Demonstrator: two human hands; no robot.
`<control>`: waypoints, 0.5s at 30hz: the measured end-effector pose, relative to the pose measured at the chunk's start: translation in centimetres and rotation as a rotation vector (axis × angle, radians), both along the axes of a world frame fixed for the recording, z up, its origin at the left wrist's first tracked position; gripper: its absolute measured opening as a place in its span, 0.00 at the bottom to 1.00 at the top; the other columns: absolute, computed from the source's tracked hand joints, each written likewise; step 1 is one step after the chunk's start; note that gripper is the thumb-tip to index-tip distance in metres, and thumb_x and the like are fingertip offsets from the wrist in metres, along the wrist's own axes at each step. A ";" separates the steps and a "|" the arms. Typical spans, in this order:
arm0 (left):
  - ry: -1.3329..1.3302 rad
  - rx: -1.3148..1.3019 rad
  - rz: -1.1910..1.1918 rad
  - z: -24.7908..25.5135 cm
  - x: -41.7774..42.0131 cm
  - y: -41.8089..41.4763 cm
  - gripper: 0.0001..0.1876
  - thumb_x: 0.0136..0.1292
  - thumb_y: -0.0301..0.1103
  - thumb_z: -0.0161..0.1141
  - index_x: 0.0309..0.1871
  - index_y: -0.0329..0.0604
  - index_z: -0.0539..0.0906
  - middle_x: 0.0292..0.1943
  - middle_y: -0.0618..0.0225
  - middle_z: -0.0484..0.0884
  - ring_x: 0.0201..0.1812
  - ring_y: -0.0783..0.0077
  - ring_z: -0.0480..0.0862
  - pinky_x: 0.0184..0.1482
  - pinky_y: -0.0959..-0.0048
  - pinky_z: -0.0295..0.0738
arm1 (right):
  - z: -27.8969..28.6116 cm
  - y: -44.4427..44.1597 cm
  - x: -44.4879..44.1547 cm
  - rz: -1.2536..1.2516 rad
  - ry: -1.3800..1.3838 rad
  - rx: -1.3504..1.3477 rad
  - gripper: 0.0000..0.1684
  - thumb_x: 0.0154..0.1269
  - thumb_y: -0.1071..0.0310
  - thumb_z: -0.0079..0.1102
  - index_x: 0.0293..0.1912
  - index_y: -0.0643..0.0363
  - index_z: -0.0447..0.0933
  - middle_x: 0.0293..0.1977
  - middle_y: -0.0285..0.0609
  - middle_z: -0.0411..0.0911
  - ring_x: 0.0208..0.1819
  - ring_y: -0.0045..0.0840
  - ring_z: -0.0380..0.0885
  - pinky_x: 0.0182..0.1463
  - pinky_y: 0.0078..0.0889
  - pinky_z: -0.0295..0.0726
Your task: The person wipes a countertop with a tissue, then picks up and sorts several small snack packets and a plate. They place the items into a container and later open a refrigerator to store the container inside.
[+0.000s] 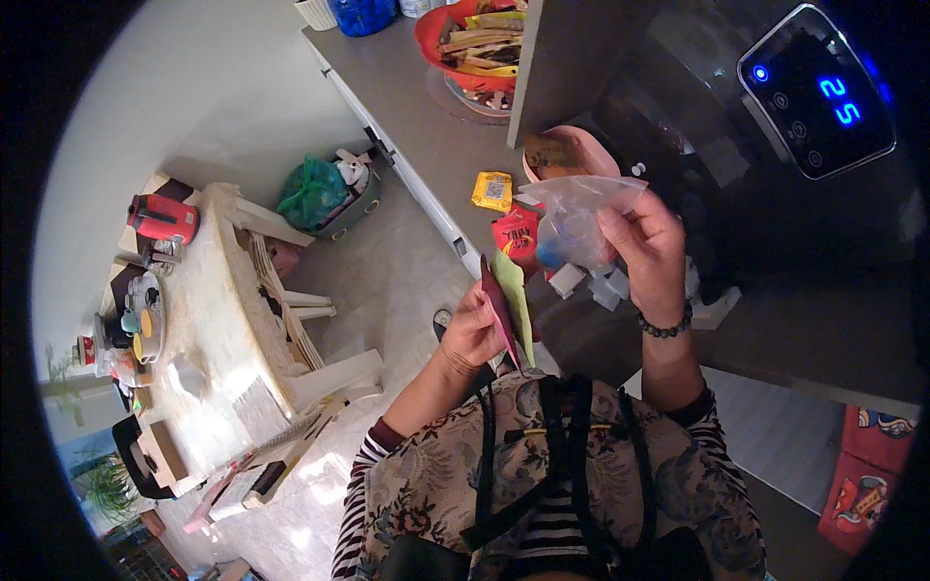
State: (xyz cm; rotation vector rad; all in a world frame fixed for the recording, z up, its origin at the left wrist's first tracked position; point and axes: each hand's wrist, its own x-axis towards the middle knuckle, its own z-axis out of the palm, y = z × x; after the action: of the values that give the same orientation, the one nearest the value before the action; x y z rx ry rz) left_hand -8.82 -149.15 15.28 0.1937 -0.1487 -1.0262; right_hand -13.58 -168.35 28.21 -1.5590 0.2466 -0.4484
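Observation:
My left hand (471,328) grips a dark pink sheet or packet (500,309), with a light green one (517,301) fanned out beside it. Pinched between the thumb and fingers of my right hand (647,243) is a clear plastic bag (570,218), raised above the shelf. Whether anything is inside the bag, I cannot tell. Below it are a red packet with writing (517,236), a yellow packet with a printed code (492,190) and a few small white and grey blocks (567,280). A pink oval container (596,149) behind the bag holds a brownish packet.
A red bowl of packets (429,36) stands at the shelf's far end, past an upright divider (534,80). To the right is a dark appliance with a lit display (817,91). At left, a table (218,356) carries a red kettle (166,218); a bin (341,218) sits on the floor.

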 end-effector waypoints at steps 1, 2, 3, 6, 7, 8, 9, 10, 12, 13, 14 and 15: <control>-0.021 -0.014 -0.002 0.1 0.0 0.0 0.40 0.49 0.34 0.64 0.67 0.43 0.58 0.65 0.58 0.61 0.33 0.62 0.78 0.39 0.52 0.80 | 0.1 0.1 0.0 0.000 0.004 -0.006 0.11 0.64 0.70 0.55 0.44 0.64 0.72 0.28 0.32 0.74 0.26 0.10 0.70 0.28 0.12 0.70; -0.017 -0.009 -0.016 0.2 0.1 0.0 0.40 0.49 0.33 0.64 0.67 0.44 0.58 0.65 0.59 0.60 0.33 0.61 0.78 0.40 0.52 0.80 | 0.4 0.3 0.0 -0.004 -0.010 -0.008 0.10 0.64 0.70 0.55 0.44 0.64 0.72 0.29 0.32 0.75 0.27 0.10 0.71 0.29 0.12 0.70; -0.014 -0.003 -0.030 0.2 0.1 0.0 0.40 0.49 0.33 0.64 0.67 0.44 0.58 0.65 0.60 0.60 0.34 0.61 0.78 0.40 0.51 0.80 | 0.7 0.7 0.1 -0.008 -0.023 -0.008 0.10 0.64 0.70 0.55 0.44 0.64 0.72 0.29 0.32 0.75 0.27 0.09 0.71 0.29 0.12 0.70; -0.006 0.046 -0.020 0.7 -0.1 -0.1 0.40 0.49 0.32 0.64 0.67 0.45 0.58 0.66 0.63 0.59 0.34 0.59 0.78 0.40 0.50 0.79 | 0.8 1.0 -0.3 0.024 -0.011 -0.086 0.09 0.64 0.71 0.55 0.43 0.64 0.72 0.31 0.32 0.75 0.30 0.09 0.72 0.32 0.12 0.71; -0.004 0.046 -0.018 0.7 -0.2 -0.1 0.40 0.49 0.32 0.65 0.67 0.45 0.58 0.66 0.63 0.60 0.34 0.59 0.78 0.39 0.50 0.79 | 0.8 1.0 -0.4 0.043 0.001 -0.125 0.09 0.64 0.72 0.55 0.43 0.64 0.71 0.32 0.33 0.75 0.31 0.09 0.72 0.33 0.13 0.71; -0.003 0.045 -0.016 0.7 -0.2 -0.1 0.40 0.49 0.31 0.65 0.67 0.45 0.59 0.65 0.63 0.60 0.34 0.58 0.78 0.39 0.49 0.79 | 0.9 1.1 -0.5 0.050 -0.012 -0.140 0.09 0.63 0.72 0.55 0.43 0.64 0.71 0.32 0.33 0.75 0.31 0.09 0.72 0.33 0.13 0.72; -0.004 0.024 -0.023 0.5 -0.1 -0.1 0.40 0.49 0.31 0.65 0.67 0.45 0.59 0.65 0.63 0.60 0.34 0.58 0.78 0.39 0.49 0.79 | 1.0 1.3 -0.4 0.058 -0.026 -0.153 0.10 0.62 0.72 0.56 0.43 0.64 0.71 0.33 0.33 0.75 0.31 0.10 0.73 0.33 0.13 0.72; -0.006 0.012 -0.025 0.4 -0.1 -0.1 0.40 0.49 0.31 0.65 0.66 0.45 0.59 0.65 0.63 0.60 0.34 0.58 0.78 0.39 0.49 0.79 | 1.1 1.4 -0.4 0.066 -0.040 -0.167 0.10 0.62 0.72 0.57 0.43 0.64 0.71 0.33 0.34 0.75 0.31 0.10 0.73 0.34 0.14 0.72; -0.013 -0.005 -0.024 0.6 -0.1 -0.1 0.40 0.49 0.31 0.66 0.66 0.44 0.59 0.64 0.63 0.61 0.35 0.57 0.78 0.39 0.50 0.79 | 1.2 1.6 -0.4 0.061 -0.034 -0.201 0.12 0.60 0.73 0.58 0.44 0.64 0.71 0.33 0.34 0.75 0.31 0.10 0.73 0.33 0.14 0.72; -0.023 -0.008 -0.023 0.9 -0.1 -0.1 0.40 0.49 0.31 0.66 0.66 0.44 0.59 0.64 0.63 0.61 0.35 0.57 0.78 0.39 0.50 0.79 | 1.2 1.6 -0.4 0.058 -0.030 -0.217 0.14 0.59 0.73 0.58 0.45 0.64 0.71 0.32 0.35 0.75 0.31 0.11 0.73 0.33 0.14 0.72; -0.033 -0.010 -0.021 1.1 0.0 0.0 0.40 0.48 0.31 0.66 0.66 0.44 0.59 0.64 0.62 0.62 0.35 0.57 0.78 0.39 0.50 0.79 | 1.2 1.7 -0.3 0.073 -0.008 -0.242 0.15 0.59 0.73 0.59 0.46 0.64 0.71 0.33 0.35 0.75 0.31 0.11 0.74 0.32 0.14 0.72; -0.048 -0.012 -0.020 1.3 0.0 0.0 0.40 0.48 0.31 0.66 0.66 0.43 0.59 0.64 0.62 0.62 0.35 0.57 0.78 0.39 0.50 0.79 | 1.2 1.7 -0.2 0.088 0.015 -0.267 0.16 0.58 0.73 0.59 0.47 0.64 0.71 0.33 0.35 0.75 0.31 0.12 0.74 0.31 0.15 0.72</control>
State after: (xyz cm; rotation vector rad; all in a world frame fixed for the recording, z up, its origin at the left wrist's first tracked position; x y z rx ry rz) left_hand -8.84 -149.17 16.60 0.2063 -0.2004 -1.0412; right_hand -13.76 -166.64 29.45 -1.8271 0.1323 -0.4133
